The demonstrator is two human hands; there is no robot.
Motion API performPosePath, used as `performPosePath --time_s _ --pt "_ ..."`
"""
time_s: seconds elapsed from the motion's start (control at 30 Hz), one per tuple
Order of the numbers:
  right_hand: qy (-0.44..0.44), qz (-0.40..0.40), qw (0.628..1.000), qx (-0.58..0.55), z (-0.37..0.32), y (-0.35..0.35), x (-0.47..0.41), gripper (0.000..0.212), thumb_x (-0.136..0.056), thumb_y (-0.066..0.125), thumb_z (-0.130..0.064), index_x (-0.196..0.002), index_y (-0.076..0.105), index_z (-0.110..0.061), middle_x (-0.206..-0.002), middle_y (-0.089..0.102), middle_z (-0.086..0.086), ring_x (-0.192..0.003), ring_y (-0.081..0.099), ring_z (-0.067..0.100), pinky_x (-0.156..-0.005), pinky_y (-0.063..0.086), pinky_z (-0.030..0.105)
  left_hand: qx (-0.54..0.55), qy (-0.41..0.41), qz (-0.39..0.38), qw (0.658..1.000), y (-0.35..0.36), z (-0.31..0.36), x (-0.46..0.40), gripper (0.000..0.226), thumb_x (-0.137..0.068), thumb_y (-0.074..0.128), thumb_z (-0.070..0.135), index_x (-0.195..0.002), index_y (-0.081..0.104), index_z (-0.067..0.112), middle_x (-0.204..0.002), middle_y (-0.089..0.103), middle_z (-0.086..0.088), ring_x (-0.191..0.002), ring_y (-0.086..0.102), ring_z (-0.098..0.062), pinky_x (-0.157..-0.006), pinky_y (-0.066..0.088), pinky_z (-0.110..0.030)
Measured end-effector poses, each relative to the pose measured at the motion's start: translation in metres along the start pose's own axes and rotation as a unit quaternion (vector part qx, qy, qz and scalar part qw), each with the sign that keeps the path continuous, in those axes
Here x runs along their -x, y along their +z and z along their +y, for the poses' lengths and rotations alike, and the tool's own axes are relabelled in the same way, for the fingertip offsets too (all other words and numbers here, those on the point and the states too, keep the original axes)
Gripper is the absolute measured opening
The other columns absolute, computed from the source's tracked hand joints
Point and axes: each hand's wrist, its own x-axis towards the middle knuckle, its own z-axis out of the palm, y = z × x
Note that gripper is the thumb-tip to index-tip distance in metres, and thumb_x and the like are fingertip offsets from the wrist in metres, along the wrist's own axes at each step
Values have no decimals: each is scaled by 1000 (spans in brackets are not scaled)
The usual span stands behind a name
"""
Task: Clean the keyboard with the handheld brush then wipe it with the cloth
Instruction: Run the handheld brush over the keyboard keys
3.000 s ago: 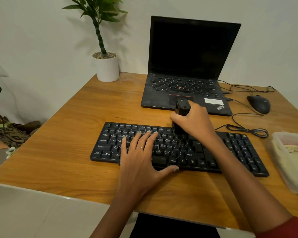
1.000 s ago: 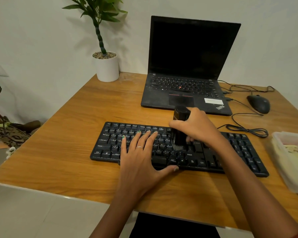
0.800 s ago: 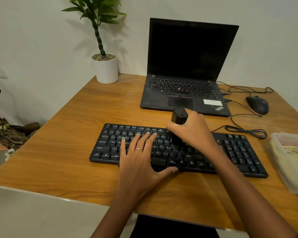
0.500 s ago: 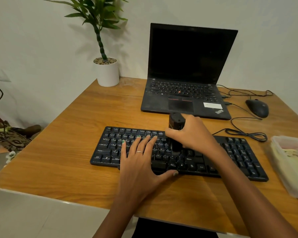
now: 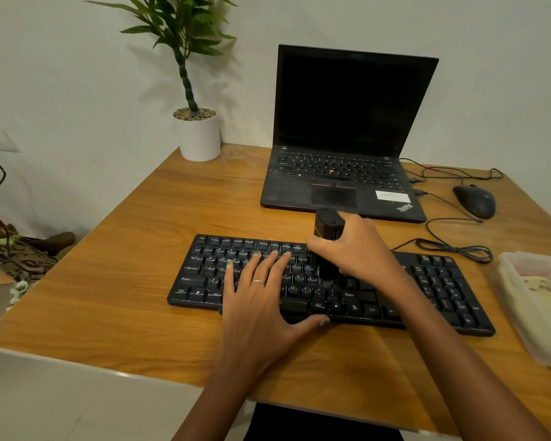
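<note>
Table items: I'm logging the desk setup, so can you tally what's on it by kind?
Keyboards: 1, the black keyboard
Laptops: 1, the laptop
Mice: 1, the mouse
Potted plants: 1, the potted plant
Brushes: 1, the handheld brush
Plastic containers: 1, the plastic container
Total: 6

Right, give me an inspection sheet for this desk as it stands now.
Surface: wooden table, lit, bare at front left.
Job's things: black keyboard flat near the front edge; black handheld brush upright, bristles on the middle keys. Cloth: nothing clearly seen.
Clutter: open laptop, screen dark; mouse; white potted plant; plastic container at the right edge.
Hands: right hand grips the brush; left hand rests flat on the keyboard, fingers straight.
Cables: coiled black cable behind the keyboard.
Surroundings: plain wall, patterned fabric on the floor at left.
</note>
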Motion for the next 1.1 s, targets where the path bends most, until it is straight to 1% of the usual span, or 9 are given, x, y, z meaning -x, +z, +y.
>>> performPosePath --time_s 0.07,0.17,0.3,0.43,0.57,0.7,0.83,0.97,1.1 --pt "8 -29 1000 2 -2 -5 -1 24 -78 66 -26 -75 55 -4 -64 61 6 -43 55 12 -43 45 25 0 2 -1 1000 0 0 0 104 -69 27 94 -139 47 21 -138 54 1 -131 47 -22 -110 26 -57" --pt "5 24 1000 9 -1 -6 -2 26 -77 66 -26 -77 57 -2 -68 63 9 -56 60 20 -51 52 33 1 1 -3 1000 0 -1 1 104 -69 27 94 -140 47 21 -139 53 1 -131 46 -21 -110 25 -56" --pt "13 -41 999 -3 -2 -4 2 24 -79 67 -27 -77 56 -5 -65 61 5 -41 53 8 -41 43 23 1 3 0 1000 1 0 0 103 -70 26 94 -139 48 20 -138 55 1 -130 48 -22 -109 25 -57" --pt "28 21 999 -4 0 -10 0 24 -79 66 -26 -74 53 -7 -71 64 11 -54 62 18 -49 50 30 2 0 -5 1000 0 0 0 104 -68 28 94 -140 46 22 -139 53 1 -131 46 -22 -110 25 -57" --pt "19 -49 999 -8 -3 -8 4 24 -80 66 -27 -80 58 -4 -71 67 10 -41 57 10 -41 44 22 3 -3 -6 1000 0 -1 0 104 -68 28 94 -141 46 21 -140 53 1 -132 45 -22 -110 23 -56" --pt "28 31 999 -20 1 -7 3 23 -79 66 -24 -75 52 -7 -72 65 12 -60 65 24 -50 49 32 0 -4 -13 1000 -1 0 1 105 -68 27 95 -141 45 22 -140 52 2 -132 44 -21 -111 24 -56" --pt "36 -48 998 -19 1 -9 6 23 -82 66 -27 -71 51 -12 -62 64 4 -41 57 11 -39 42 18 -1 -1 -5 1000 -1 0 1 104 -69 26 94 -139 47 21 -139 54 1 -130 47 -22 -109 23 -56" --pt "36 66 997 -11 5 -6 4 26 -78 66 -25 -67 46 -14 -64 58 4 -62 63 26 -51 50 33 1 -2 -9 1000 -1 0 1 105 -68 27 95 -141 45 22 -140 52 2 -132 45 -21 -111 21 -55" --pt "36 -45 998 -18 2 -7 9 23 -81 66 -26 -69 53 -11 -59 61 3 -42 58 13 -40 43 21 1 -3 -14 1000 -1 -1 1 105 -68 26 94 -140 46 21 -140 53 1 -132 46 -22 -110 24 -56"
